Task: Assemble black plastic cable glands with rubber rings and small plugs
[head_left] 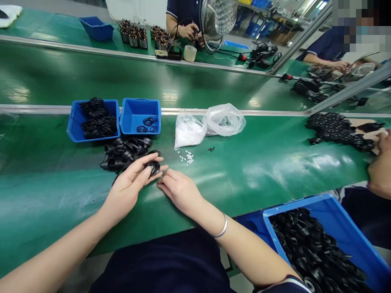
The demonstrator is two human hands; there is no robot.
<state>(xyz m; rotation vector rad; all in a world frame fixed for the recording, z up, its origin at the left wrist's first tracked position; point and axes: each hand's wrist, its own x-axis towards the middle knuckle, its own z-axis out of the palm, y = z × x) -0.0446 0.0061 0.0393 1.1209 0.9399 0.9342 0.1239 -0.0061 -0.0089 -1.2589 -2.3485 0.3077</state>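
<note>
My left hand [131,183] pinches a round black rubber part [153,167] between thumb and fingertips, above the green conveyor belt [250,187]. Close beside it, my right hand [180,190] rests on the belt with its fingers bunched. Whether those fingertips hold something small is hidden. Just behind my left hand lies a loose heap of similar black parts [122,154]. Beyond the heap stand a blue bin of black rubber rings [93,121] and a blue bin holding a few thin black rings [140,116].
Two clear plastic bags [189,131] [225,120] and scattered small white pieces [186,157] lie on the belt. A co-worker's hand [384,142] sits beside a black-parts row [339,132]. A blue crate [293,211] of black parts stands lower right. A metal rail [232,112] runs behind.
</note>
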